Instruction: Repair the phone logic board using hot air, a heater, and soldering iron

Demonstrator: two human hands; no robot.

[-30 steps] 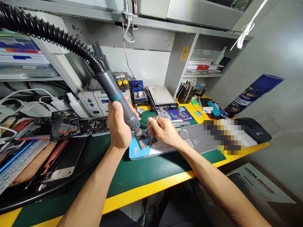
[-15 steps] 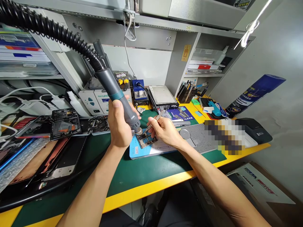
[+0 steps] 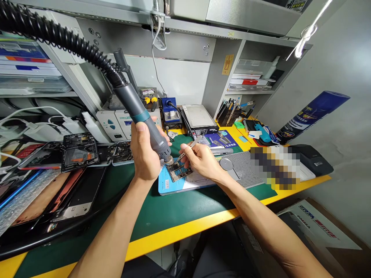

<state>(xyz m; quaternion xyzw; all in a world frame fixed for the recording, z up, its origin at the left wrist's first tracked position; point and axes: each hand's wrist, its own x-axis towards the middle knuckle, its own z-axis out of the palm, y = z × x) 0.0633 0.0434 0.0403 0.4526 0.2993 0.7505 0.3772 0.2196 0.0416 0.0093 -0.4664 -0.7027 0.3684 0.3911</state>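
My left hand point(image 3: 145, 148) wraps round the grey barrel of a hot air gun point(image 3: 149, 125), whose coiled black hose runs up to the upper left. Its metal nozzle points down at the left part of a phone circuit board point(image 3: 179, 172), close above it. Between thumb and fingers of my right hand point(image 3: 201, 158) is a pair of metal tweezers point(image 3: 194, 143), slanting down to the left. Their tips are near the nozzle; whether they touch the board I cannot tell. Beneath the board lies a flat blue and white booklet or box point(image 3: 169, 185), partly covered by my right hand.
Opened phones and frames point(image 3: 81, 152) crowd the left side of the green mat point(image 3: 174, 210). Behind are a white control station point(image 3: 116, 125), a silver heating plate point(image 3: 199, 116) and a pen holder point(image 3: 228, 114). A blue spray can point(image 3: 310, 116) stands at the right.
The hot air gun in my left hand has shifted slightly to the left. My right hand and the tweezers stay nearly where they were.
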